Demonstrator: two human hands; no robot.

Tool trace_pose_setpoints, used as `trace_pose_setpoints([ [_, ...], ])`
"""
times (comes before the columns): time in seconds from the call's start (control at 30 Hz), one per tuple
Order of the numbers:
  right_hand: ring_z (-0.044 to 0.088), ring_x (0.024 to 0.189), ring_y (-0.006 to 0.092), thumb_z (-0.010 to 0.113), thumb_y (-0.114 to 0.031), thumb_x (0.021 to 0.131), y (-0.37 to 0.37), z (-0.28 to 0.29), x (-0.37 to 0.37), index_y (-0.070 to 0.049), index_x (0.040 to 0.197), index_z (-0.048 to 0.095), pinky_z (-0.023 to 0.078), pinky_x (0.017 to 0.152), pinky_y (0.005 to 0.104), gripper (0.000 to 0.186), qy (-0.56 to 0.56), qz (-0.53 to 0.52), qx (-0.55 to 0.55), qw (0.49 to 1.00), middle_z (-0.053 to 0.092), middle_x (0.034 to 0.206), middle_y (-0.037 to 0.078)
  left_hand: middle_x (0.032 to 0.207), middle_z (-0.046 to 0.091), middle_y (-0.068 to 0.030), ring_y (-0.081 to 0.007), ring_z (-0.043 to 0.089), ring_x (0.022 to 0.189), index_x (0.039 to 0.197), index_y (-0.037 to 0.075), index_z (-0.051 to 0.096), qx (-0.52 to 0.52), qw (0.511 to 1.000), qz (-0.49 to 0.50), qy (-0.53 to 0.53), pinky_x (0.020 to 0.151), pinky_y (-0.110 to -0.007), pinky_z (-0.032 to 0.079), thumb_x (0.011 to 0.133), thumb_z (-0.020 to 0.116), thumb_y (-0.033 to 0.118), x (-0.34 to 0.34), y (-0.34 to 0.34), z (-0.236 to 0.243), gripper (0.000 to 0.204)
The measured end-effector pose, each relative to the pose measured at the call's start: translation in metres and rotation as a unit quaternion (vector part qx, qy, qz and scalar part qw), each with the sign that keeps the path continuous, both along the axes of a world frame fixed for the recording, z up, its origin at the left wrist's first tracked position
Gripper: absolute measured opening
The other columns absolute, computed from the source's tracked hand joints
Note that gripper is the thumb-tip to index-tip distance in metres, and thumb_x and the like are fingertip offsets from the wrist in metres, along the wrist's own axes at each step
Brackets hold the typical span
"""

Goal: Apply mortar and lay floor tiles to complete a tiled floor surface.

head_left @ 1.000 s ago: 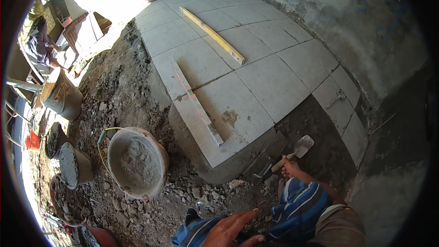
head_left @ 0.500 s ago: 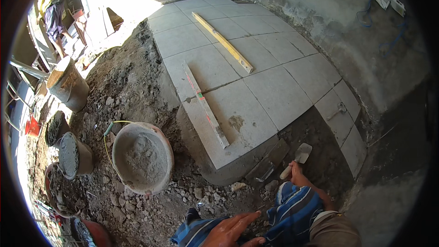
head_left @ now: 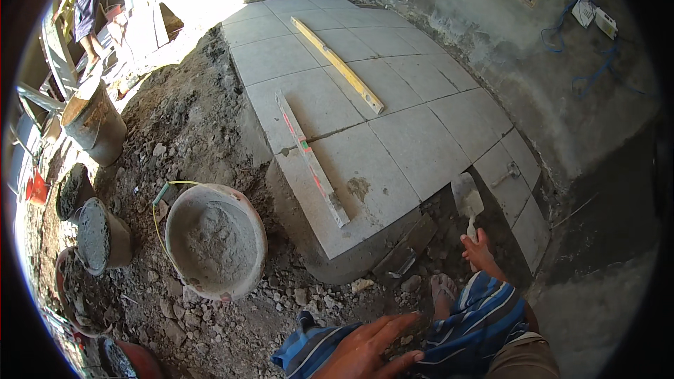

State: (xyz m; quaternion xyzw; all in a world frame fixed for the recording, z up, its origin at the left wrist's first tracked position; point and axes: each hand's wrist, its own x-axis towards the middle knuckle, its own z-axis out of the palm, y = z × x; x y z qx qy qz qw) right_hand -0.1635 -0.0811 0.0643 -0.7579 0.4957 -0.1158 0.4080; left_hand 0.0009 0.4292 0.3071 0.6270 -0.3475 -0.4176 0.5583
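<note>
My right hand (head_left: 479,251) is closed round the handle of a masonry trowel (head_left: 467,196). The trowel's pale blade reaches forward over the dark mortar bed (head_left: 449,228), close to the front edge of the laid grey tiles (head_left: 425,133). Fingers stretched out and holding nothing, my left hand (head_left: 368,347) is low in front, by my blue striped shorts (head_left: 309,347). A red-marked spirit level (head_left: 312,161) lies on the nearer tiles, and a yellow spirit level (head_left: 337,63) rests farther back.
A wide round basin (head_left: 217,242) of grey mortar stands on rubble at left. Beyond it are several buckets, among them a tall one (head_left: 95,126). A small hammer-like tool (head_left: 505,174) lies on the right-hand tiles. Another person (head_left: 86,10) stands at far left.
My right hand has moved right, and the trowel blade now points forward near the tile edge. My left hand has shifted slightly right and stays open. My foot has come into view.
</note>
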Motion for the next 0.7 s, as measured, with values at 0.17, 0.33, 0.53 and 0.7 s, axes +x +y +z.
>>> trace_pose_setpoints([
  [0.17, 0.067, 0.073, 0.0339, 0.078, -0.048, 0.089, -0.007, -0.007, 0.007, -0.005, 0.111, 0.059, 0.051, 0.063, 0.0467, 0.051, 0.119, 0.236, -0.146, 0.953, 0.065, 0.091, 0.017, 0.138, 0.061, -0.0209, -0.0399, 0.059, 0.128, 0.145, 0.004, 0.054, 0.006, 0.999, 0.024, -0.025, 0.105, -0.044, 0.049, 0.096, 0.072, 0.033, -0.008, -0.006, -0.001, 0.060],
  [0.33, 0.067, 0.090, 0.0510, 0.075, -0.049, 0.090, 0.010, -0.012, 0.012, -0.003, 0.105, 0.065, 0.053, 0.076, 0.0566, 0.050, 0.160, 0.322, -0.217, 0.907, 0.071, 0.092, 0.023, 0.138, 0.063, -0.0213, -0.0367, 0.064, 0.124, 0.144, 0.004, 0.055, 0.080, 0.994, 0.074, -0.024, 0.098, -0.045, 0.053, 0.093, 0.077, 0.029, -0.021, -0.029, -0.011, 0.061],
  [0.53, 0.068, 0.092, 0.0506, 0.074, -0.049, 0.091, 0.014, 0.017, 0.034, -0.004, 0.107, 0.067, 0.054, 0.076, 0.0578, 0.049, 0.181, 0.336, -0.167, 0.909, 0.071, 0.094, 0.026, 0.133, 0.066, -0.0221, -0.0362, 0.065, 0.122, 0.145, 0.003, 0.055, 0.138, 0.980, 0.084, -0.112, 0.098, -0.045, 0.053, 0.091, 0.078, 0.023, -0.034, -0.072, -0.007, 0.062],
  [0.7, 0.070, 0.089, 0.0493, 0.072, -0.051, 0.092, -0.002, 0.003, 0.021, -0.004, 0.113, 0.065, 0.055, 0.077, 0.0581, 0.051, 0.151, 0.391, -0.111, 0.901, 0.072, 0.090, 0.026, 0.137, 0.064, -0.0230, -0.0360, 0.063, 0.125, 0.146, 0.004, 0.056, 0.216, 0.960, 0.076, -0.162, 0.105, -0.044, 0.050, 0.088, 0.079, 0.022, -0.040, -0.115, -0.005, 0.064],
])
